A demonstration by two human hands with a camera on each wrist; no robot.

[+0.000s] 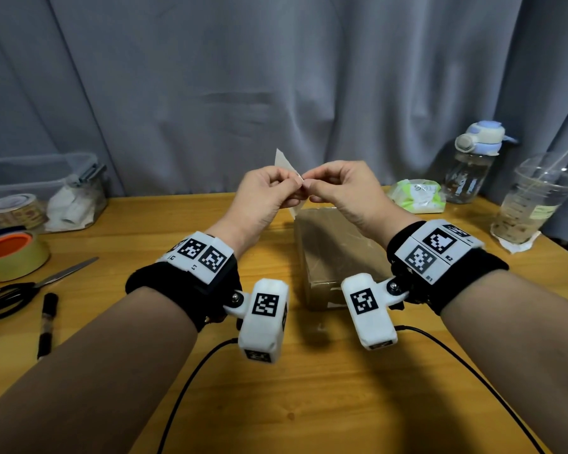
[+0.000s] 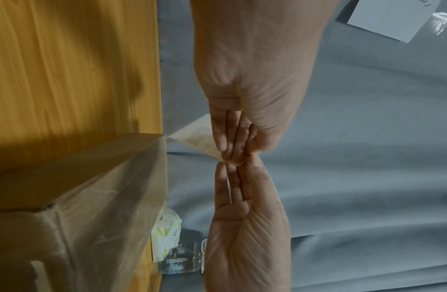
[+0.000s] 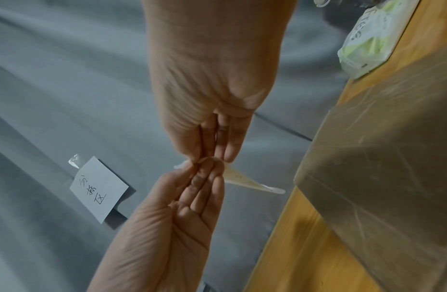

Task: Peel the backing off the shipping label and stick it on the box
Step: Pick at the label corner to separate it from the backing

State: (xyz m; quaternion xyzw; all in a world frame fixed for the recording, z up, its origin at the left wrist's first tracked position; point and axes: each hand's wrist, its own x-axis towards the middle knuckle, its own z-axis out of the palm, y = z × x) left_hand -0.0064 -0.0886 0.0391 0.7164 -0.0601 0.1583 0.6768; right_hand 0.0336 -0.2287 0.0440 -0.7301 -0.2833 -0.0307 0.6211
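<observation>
Two hands meet in the air above the far end of the box [image 1: 338, 250], fingertips nearly touching. The left hand [image 1: 263, 194] has its fingers curled, thumb and forefinger pinching the shipping label [image 1: 284, 162] at its right-hand corner; from the left wrist view the other fingers lie straight and pressed together behind the sheet. The right hand [image 1: 341, 188] comes in from the opposite side, its thumb and forefinger closed on that same corner, most likely working the backing away from the face. Whether the two layers have actually parted there I cannot tell; the corner is too small and the fingers cover it.

From the pinch the label runs away in two directions: a pale corner stands up above the left hand's knuckles, and another hangs below, pointing down toward the box's far edge. So its long axis is close to upright, tilted a little, and almost all of the sheet sits on the left hand's side. A peel would probably have the right hand draw away from the left while the left holds on.

Beneath the hands the box lies on the wooden table [image 1: 309, 404], wrapped in clear tape, its length running toward the person; it is directly below and slightly right of the label, nearer the right hand. Scissors [image 1: 30, 290], a marker [image 1: 48, 322] and tape rolls [image 1: 14, 253] lie well off to the left.
</observation>
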